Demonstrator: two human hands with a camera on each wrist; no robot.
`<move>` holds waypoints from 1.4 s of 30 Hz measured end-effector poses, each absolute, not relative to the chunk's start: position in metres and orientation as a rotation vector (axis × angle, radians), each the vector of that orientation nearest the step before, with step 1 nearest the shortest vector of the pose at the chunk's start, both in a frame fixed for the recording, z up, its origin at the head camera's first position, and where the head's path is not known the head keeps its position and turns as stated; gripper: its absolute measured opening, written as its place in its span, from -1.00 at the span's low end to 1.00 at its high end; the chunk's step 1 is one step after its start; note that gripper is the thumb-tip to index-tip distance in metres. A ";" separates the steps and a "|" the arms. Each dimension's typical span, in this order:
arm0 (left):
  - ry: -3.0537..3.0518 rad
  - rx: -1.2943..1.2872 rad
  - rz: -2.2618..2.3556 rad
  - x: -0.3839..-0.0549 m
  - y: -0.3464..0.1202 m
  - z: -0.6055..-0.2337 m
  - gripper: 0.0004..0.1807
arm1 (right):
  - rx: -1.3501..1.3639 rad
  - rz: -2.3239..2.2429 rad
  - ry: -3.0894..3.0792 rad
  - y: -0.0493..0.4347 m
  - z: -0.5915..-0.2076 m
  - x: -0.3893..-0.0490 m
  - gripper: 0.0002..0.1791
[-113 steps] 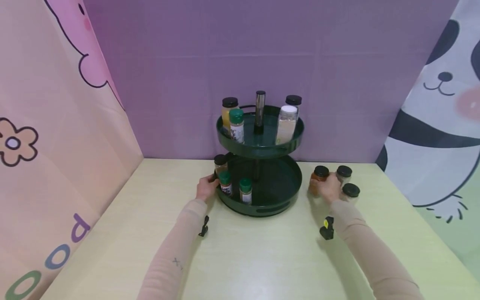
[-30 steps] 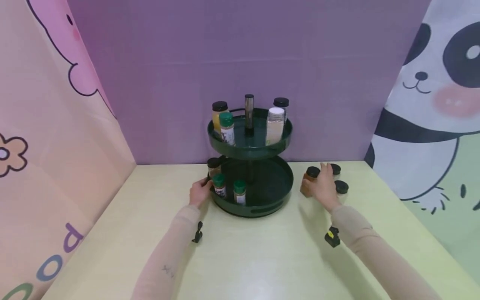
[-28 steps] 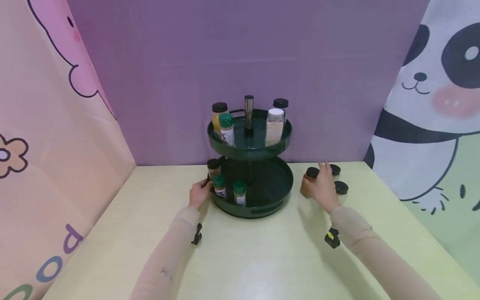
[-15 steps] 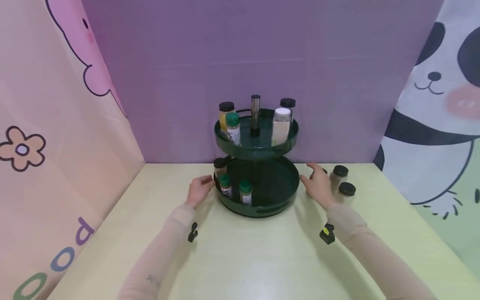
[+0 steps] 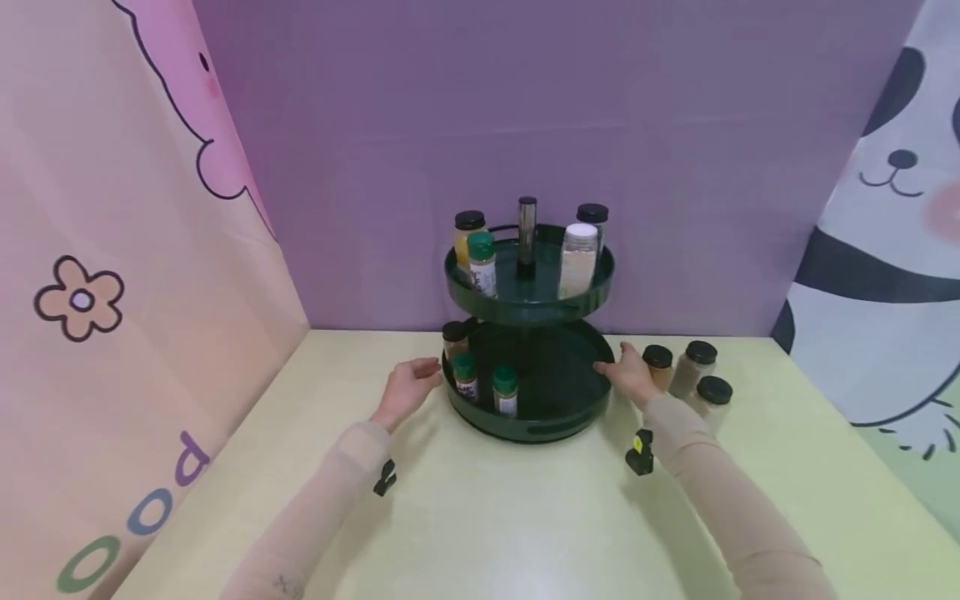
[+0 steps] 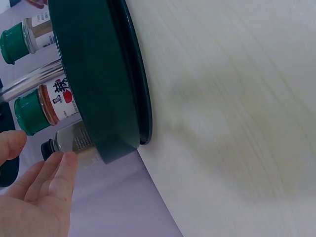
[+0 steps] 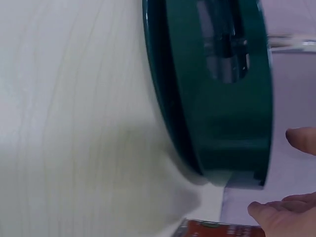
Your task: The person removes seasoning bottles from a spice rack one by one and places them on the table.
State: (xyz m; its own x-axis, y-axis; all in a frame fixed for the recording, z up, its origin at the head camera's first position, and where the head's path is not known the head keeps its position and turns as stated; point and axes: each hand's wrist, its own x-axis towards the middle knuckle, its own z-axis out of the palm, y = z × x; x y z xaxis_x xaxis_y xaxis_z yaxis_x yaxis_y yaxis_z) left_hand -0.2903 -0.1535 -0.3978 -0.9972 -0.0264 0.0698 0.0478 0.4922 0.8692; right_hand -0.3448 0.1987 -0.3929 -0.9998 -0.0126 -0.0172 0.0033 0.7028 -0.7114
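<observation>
A dark green two-tier turntable rack, with its lower tray (image 5: 558, 371) and upper tray (image 5: 525, 312), stands at the back of the table. My left hand (image 5: 408, 389) hovers just outside the lower tray's left rim, thumb and fingers apart, holding nothing. In the left wrist view its fingertips overlap a black-capped jar (image 6: 79, 138); contact is unclear. My right hand (image 5: 632, 375) is at the lower tray's right rim, its thumb over the edge and fingers spread. The right wrist view shows a gap between thumb (image 7: 303, 140) and fingers, beside the tray wall (image 7: 232, 123).
Two green-capped jars (image 5: 506, 392) and a black-capped jar (image 5: 455, 340) stand on the lower tray's left side. Above are a white-capped jar (image 5: 578, 260), a green-capped jar (image 5: 482, 265) and black-capped ones. Right of the rack stand black-capped jars: orange (image 5: 658, 367), grey (image 5: 692, 369) and pale (image 5: 711, 400).
My right hand has let go of the orange jar and moved left to the lower tray's right rim. My left hand has come off the left rim. The head view has shifted slightly.
</observation>
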 end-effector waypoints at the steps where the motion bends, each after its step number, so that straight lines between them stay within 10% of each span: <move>1: -2.651 -0.024 -1.547 -0.290 -0.152 -0.399 -0.55 | 0.003 -1.211 2.873 0.200 -0.396 -0.345 -0.19; 42: -2.691 -0.125 -1.485 -0.329 -0.162 -0.389 -0.41 | -0.137 -1.545 2.667 0.211 -0.431 -0.357 -0.43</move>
